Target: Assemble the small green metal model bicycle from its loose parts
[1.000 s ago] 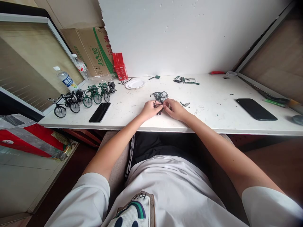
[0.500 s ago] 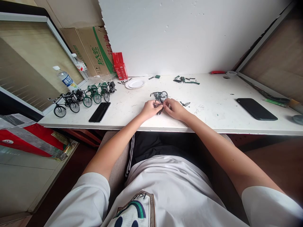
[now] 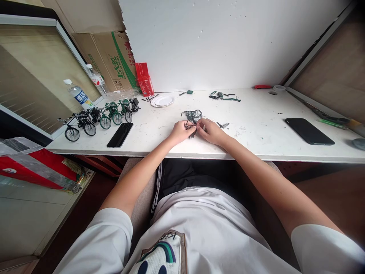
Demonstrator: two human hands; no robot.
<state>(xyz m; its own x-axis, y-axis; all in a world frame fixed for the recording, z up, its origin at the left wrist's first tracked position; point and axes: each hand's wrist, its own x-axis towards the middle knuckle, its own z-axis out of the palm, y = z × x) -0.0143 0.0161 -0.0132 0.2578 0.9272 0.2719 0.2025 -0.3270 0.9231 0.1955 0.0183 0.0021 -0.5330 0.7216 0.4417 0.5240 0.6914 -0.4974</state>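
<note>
A small dark model bicycle (image 3: pixel 197 115) is between my hands near the front middle of the white table, one spoked wheel showing beyond my fingers. My left hand (image 3: pixel 182 131) is closed around its near part from the left. From the right, the fingers of my right hand (image 3: pixel 207 130) pinch together at the bicycle's frame; any small part between them is hidden. Just right of that hand lie small dark loose pieces (image 3: pixel 223 125). Much of the bicycle's near end is covered by my fingers.
Several finished model bicycles (image 3: pixel 90 128) stand at the left, with a phone (image 3: pixel 120 136) beside them. Green and black parts (image 3: pixel 224 96) lie farther back, right of white paper plates (image 3: pixel 162 101). Another dark phone (image 3: pixel 309 131) is at the right. Bottles (image 3: pixel 79 95) stand at the back left.
</note>
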